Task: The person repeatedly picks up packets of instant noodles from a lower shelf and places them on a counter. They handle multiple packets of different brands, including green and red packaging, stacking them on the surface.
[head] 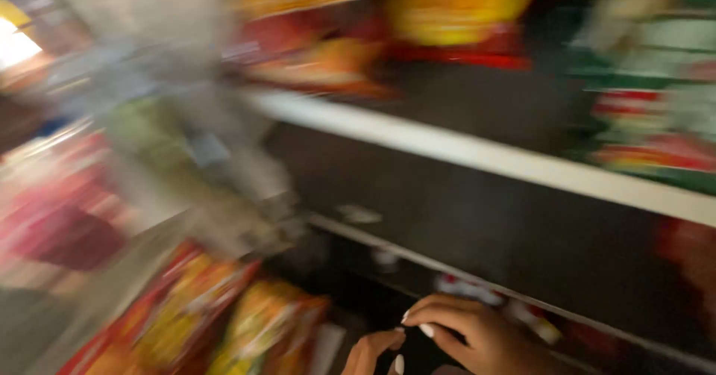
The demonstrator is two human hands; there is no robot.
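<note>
Fingers of the right hand (477,334) curl loosely, knuckles up, at the near edge below the white shelf (477,155), holding nothing. Left hand (369,354) is barely visible; its grip is unclear. Snack bags (224,323) lie just left.

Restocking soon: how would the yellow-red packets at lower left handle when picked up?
The packets look like soft, glossy bags, so probably floppy and a bit slippery. They lie overlapping, so likely light. The picture is blurred, so this is uncertain.
</note>
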